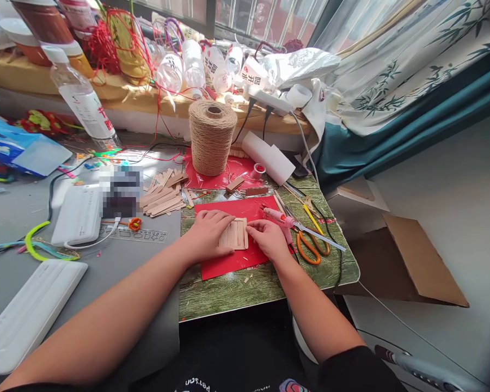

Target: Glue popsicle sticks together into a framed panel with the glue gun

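Note:
A small panel of pale wooden craft sticks [239, 234] lies on a red sheet [216, 269]. My left hand [206, 234] grips it from the left, thumb along the near edge and fingers over the far edge. At the panel's right edge, my right hand [265, 237] has thumb and forefinger pinched together against it. Whether a separate piece is between those fingertips is too small to tell. Just right of that hand are a pink glue gun [280, 218] with a white glue stick and orange-handled scissors [309, 250].
Loose craft sticks [163, 196] are heaped left of the red sheet. Behind it stand a twine spool [212, 139] and a white paper roll [269, 158]. White power banks [77, 215] with a cable lie left. A cardboard box [424, 261] sits beyond the table's right edge.

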Motion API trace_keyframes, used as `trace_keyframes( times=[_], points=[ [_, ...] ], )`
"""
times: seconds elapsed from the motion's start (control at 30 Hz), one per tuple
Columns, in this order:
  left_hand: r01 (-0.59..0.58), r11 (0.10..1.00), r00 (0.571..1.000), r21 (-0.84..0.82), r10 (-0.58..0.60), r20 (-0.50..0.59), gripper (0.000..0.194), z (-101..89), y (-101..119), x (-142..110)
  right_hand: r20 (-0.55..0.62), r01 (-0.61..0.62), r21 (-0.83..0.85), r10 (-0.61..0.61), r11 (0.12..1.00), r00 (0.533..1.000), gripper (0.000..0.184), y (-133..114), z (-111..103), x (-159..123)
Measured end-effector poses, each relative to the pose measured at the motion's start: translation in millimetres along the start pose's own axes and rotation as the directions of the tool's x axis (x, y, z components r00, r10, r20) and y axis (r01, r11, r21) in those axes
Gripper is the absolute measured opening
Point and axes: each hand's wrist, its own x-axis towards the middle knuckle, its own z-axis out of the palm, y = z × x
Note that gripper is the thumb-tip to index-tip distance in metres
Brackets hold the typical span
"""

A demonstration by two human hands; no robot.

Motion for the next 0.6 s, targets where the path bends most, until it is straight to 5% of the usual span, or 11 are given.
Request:
trace_keyframes(
  times=[0.6],
  points=[
    [0.013,1.000,1.000,-0.017,-0.012,0.014,0.084,1.1,-1.9,-1.9,-0.029,0.041,-0.090,-0.044,0.995,0.999,0.026,9.3,4.9,6.3]
  ],
)
